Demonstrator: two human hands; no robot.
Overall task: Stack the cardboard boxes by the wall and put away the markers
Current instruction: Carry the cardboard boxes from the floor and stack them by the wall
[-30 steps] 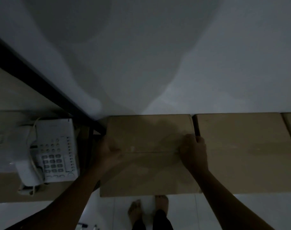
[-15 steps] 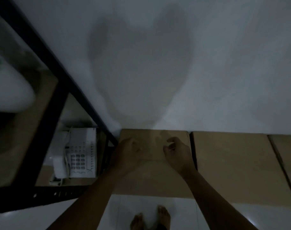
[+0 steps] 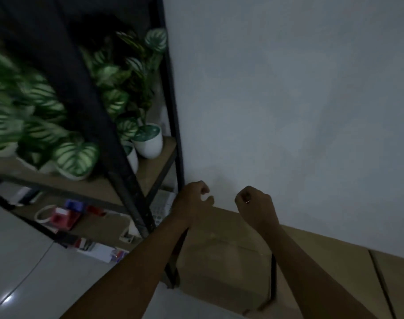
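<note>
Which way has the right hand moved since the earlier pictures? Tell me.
Yes: the right hand has lifted off the brown cardboard box top, now held above it, against the white wall.

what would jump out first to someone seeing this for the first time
Two bare hands, left hand and right hand, hang loosely curled and empty over a cardboard box set against the pale wall. At left, striped green plants in white pots fill a black shelf rack.

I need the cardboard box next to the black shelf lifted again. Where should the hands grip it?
Judging by its pose, grip the cardboard box by its two side edges, coming from above. The black shelf crowds its left side and a neighbouring box sits across a narrow gap on the right, so fingers likely must slip in.
</note>
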